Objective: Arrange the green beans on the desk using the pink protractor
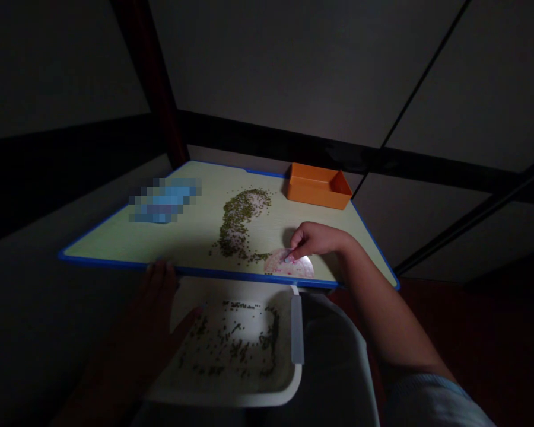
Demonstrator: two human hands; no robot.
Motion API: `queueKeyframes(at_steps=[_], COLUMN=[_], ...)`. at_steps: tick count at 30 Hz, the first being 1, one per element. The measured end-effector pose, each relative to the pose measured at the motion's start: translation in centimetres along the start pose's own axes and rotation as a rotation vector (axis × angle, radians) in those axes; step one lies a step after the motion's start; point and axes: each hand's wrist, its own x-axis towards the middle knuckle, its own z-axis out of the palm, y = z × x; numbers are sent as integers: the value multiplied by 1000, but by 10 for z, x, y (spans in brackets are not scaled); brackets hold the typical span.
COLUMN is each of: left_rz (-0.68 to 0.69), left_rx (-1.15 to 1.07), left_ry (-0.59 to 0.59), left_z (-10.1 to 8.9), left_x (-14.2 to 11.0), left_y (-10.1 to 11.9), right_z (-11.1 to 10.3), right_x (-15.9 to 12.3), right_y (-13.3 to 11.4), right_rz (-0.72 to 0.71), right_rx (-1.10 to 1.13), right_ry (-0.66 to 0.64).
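My right hand pinches the top of a clear, pinkish protractor, which lies flat or nearly flat at the table's near edge. A trail of small green beans curves across the pale tabletop and ends at the protractor's left side. Below that edge is a white plastic container with a grey clip on its right side. More beans are scattered over its bottom. My left hand, in deep shadow, grips the container's left side, thumb over the rim and fingertips by the table edge.
An orange open box stands at the table's back right corner. On the left lies a blurred-out blue item. The folding table has a raised blue edge and stands close to pale wall panels. My lap is beneath the container.
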Motion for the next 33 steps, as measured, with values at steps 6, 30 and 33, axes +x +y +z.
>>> queueKeyframes(at_steps=[6, 30, 33], left_rz=[-11, -87, -82], left_rx=[-11, -54, -52], left_ry=[-10, -88, -94], left_z=[-3, -7, -9], left_x=[2, 5, 5], left_y=[1, 5, 6], right_z=[1, 1, -3], right_x=[1, 0, -4], right_y=[-1, 5, 5], right_rz=[-21, -104, -102], right_rx=[5, 74, 77], right_ry=[-21, -56, 25])
